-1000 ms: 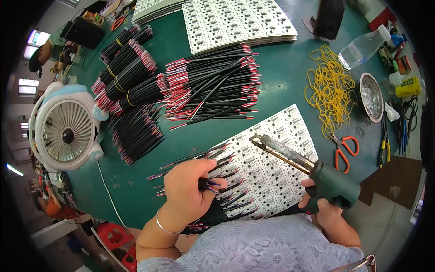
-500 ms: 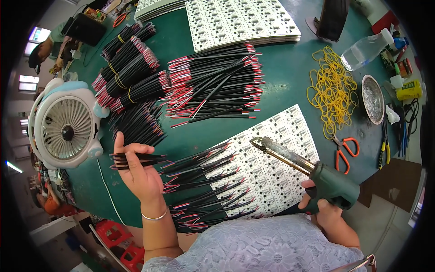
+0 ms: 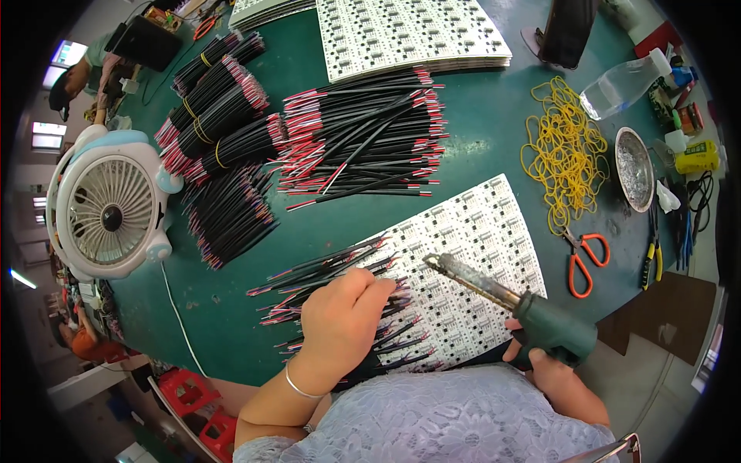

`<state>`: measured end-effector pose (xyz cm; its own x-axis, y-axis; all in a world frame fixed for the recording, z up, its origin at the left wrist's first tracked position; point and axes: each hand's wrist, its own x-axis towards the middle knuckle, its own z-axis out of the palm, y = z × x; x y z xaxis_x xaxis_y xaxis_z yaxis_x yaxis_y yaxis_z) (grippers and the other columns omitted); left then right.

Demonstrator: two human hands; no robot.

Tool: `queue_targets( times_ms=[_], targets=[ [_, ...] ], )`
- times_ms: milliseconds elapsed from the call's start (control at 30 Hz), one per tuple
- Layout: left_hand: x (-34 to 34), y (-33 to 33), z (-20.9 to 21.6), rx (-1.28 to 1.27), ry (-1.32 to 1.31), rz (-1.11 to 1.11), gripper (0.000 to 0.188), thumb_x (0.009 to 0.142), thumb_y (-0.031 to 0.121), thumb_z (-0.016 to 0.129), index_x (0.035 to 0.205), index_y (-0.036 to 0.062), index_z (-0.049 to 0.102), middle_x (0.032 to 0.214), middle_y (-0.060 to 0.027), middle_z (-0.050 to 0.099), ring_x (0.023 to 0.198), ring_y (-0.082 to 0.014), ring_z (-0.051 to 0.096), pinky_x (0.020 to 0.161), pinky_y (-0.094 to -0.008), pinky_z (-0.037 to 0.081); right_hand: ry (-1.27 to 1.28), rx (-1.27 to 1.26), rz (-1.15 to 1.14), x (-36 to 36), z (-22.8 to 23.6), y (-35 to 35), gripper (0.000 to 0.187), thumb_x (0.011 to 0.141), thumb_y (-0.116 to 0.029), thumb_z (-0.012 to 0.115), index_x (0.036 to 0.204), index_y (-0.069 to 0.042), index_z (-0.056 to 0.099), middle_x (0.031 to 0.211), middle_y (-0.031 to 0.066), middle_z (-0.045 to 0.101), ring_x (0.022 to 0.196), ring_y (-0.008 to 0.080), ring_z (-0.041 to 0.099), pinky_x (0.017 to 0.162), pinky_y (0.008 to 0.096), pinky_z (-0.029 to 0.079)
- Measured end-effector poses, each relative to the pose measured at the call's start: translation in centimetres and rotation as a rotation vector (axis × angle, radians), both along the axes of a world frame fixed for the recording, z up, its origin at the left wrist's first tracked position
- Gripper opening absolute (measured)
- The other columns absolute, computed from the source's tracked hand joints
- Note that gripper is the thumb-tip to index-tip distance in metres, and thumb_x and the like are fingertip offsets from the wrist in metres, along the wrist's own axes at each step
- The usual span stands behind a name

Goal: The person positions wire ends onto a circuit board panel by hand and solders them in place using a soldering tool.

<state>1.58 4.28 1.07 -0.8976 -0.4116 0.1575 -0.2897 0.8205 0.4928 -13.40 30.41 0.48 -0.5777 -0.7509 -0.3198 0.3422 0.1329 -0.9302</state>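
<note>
My left hand is closed, fingertips pinched together, above a row of black cables with red and bare wire ends. Its back hides the palm and what the fingers grip; black cables show around it. The cables' right ends lie over the white circuit board panel, which is printed with rows of small black parts. In my right hand is a dark green soldering gun, held by its grip. Its tip points up and left over the panel, apart from my left hand.
Banded cable bundles and a loose cable pile lie beyond, before stacked panels. A fan stands left. Rubber bands, a metal dish, orange-handled cutters and a bottle are right. Another person works far left.
My left hand has moved right from beside the loose cables, where it held several black cables, to the panel's left edge, turning palm down. The soldering gun has shifted slightly left and down.
</note>
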Motion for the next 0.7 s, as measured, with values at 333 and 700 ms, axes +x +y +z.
queue_targets(
  times_ms=[333,700],
  targets=[
    [-0.6,0.0,-0.3,-0.132,0.006,-0.087,0.028,0.068,0.005,0.065,0.095,0.0085,0.070,0.082,-0.0038,0.057,0.067,-0.0206,0.058,0.055,-0.0311,0.047,0.377,0.113,0.339,-1.2,1.3,-1.3,0.034,0.084,-0.015,0.054,0.114,0.002,0.054,0.079,0.0090,0.064,0.066,0.0183,0.064,0.068,0.0317,0.049],
    [-0.7,-0.1,0.4,-0.111,-0.090,-0.145,0.028,0.073,0.006,0.062,0.100,0.0078,0.067,0.083,-0.0034,0.054,0.066,-0.0192,0.058,0.054,-0.0310,0.047,0.776,0.183,0.450,-0.9,1.3,-1.6,0.026,0.082,-0.010,0.060,0.107,-0.002,0.060,0.088,0.0078,0.064,0.073,0.0215,0.064,0.074,0.0361,0.048]
  ],
)
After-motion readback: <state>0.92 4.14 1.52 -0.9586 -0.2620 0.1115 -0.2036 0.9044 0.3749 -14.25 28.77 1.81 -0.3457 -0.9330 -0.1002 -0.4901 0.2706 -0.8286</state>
